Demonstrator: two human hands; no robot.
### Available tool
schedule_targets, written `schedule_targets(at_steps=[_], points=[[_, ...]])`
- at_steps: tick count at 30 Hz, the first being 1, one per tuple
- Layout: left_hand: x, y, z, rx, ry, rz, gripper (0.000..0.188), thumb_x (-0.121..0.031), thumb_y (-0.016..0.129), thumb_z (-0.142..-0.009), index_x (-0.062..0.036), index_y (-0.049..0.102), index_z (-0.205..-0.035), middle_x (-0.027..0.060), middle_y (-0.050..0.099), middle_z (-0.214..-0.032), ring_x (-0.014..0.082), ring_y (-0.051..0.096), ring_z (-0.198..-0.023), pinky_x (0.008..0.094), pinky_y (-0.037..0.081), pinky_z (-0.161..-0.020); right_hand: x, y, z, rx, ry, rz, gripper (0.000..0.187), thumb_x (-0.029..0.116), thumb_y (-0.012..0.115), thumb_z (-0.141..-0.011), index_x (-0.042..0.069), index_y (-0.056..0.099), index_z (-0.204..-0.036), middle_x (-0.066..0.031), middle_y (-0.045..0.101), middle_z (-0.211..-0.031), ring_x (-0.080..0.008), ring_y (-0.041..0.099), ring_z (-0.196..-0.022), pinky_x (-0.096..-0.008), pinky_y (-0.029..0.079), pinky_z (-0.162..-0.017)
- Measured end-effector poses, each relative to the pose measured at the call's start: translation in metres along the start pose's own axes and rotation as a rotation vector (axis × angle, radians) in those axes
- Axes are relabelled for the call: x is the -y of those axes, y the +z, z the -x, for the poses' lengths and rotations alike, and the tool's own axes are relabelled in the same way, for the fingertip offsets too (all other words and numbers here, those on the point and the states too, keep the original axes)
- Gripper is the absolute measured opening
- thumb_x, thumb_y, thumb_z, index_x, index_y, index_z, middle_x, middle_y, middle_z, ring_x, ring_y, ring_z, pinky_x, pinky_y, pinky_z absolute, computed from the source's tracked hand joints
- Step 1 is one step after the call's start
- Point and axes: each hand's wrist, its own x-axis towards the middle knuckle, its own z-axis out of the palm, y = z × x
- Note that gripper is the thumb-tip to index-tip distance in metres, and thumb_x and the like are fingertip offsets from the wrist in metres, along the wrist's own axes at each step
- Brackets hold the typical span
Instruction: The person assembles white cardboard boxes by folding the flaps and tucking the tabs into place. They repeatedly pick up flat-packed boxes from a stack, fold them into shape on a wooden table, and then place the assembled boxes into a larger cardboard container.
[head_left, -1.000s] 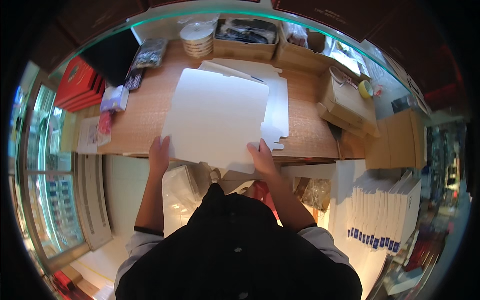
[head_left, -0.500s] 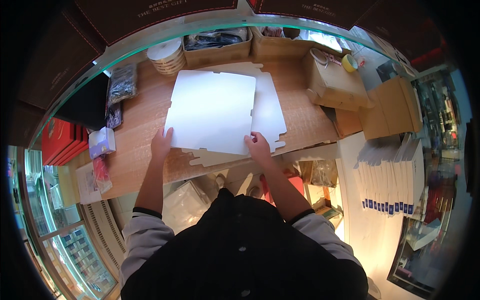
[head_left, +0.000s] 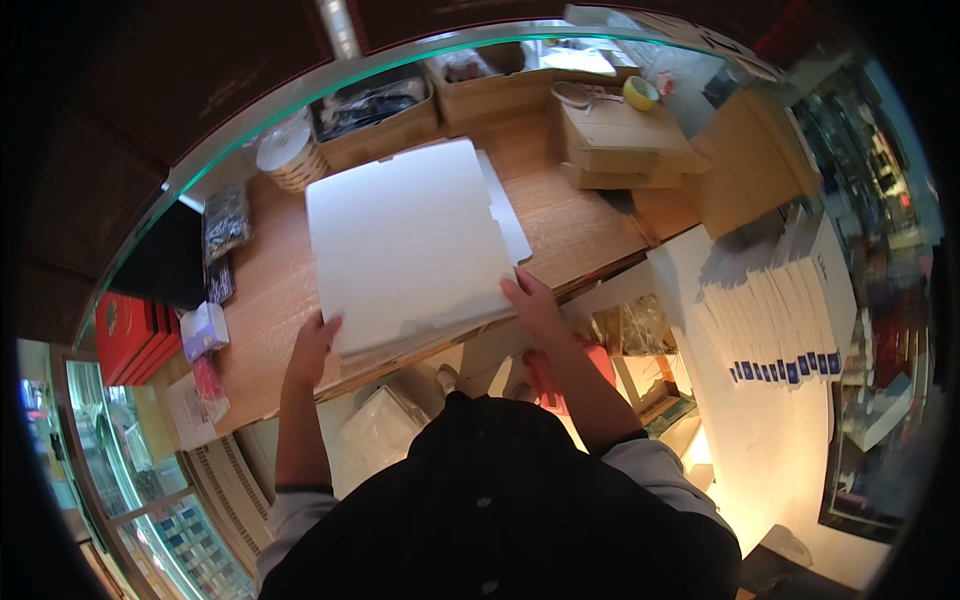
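A flat white cardboard sheet (head_left: 400,245) with small notches along its edges is held between my two hands, over the wooden counter. My left hand (head_left: 317,340) grips its near left corner, the thumb lying along the edge. At the near right corner, my right hand (head_left: 530,300) pinches the sheet with the thumb on top. Partly covered by it, a second white cardboard piece (head_left: 508,220) lies on the counter and shows only along the right side.
On the wooden counter (head_left: 270,285) stand a stack of ribbon spools (head_left: 290,158), an open carton (head_left: 385,128) and a cardboard box (head_left: 625,140) bearing a yellow tape roll (head_left: 640,93). Red boxes (head_left: 130,335) are at the left; several white bags (head_left: 775,310) stand at the right.
The held sheet has come nearer to me and tilted, covering more of the piece beneath. Both hands moved with it. The view has turned, shifting the surroundings.
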Motion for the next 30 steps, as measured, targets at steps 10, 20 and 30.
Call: schedule_targets(at_steps=[10,20,30], points=[[-0.059,0.125,0.051,-0.124,0.271,0.530,0.054,-0.035,0.048,-0.099,-0.0010,0.036,-0.139,0.0097,0.052,-0.129,0.0218,0.052,-0.116,0.0364,0.042,-0.098,0.026,-0.133,0.124,0.175,0.002,-0.110,0.061,-0.004,0.052,-0.089,0.005,0.031,-0.146,-0.0067,0.049,-0.136,-0.0162,0.049,-0.121,-0.0314,0.042,-0.100],[-0.114,0.177,0.110,-0.211,1.016,0.168,0.035,-0.019,0.058,-0.091,-0.0008,0.050,-0.120,0.0137,0.059,-0.112,0.0246,0.058,-0.102,0.0391,0.046,-0.088,0.046,-0.193,0.181,-0.068,-0.082,0.305,0.062,0.034,0.060,-0.092,0.003,0.038,-0.141,-0.0162,0.052,-0.133,-0.0236,0.058,-0.112,-0.0386,0.049,-0.093],[-0.217,0.265,0.173,-0.046,1.859,-0.916,0.037,-0.019,0.074,-0.076,-0.0273,0.056,-0.108,0.0062,0.052,-0.127,0.0301,0.044,-0.122,0.0556,0.021,-0.108,0.152,-0.179,0.268,-0.146,-0.309,-0.301,0.042,0.031,0.049,-0.096,-0.001,0.048,-0.122,-0.0157,0.063,-0.104,-0.0231,0.067,-0.082,-0.0330,0.056,-0.070]])
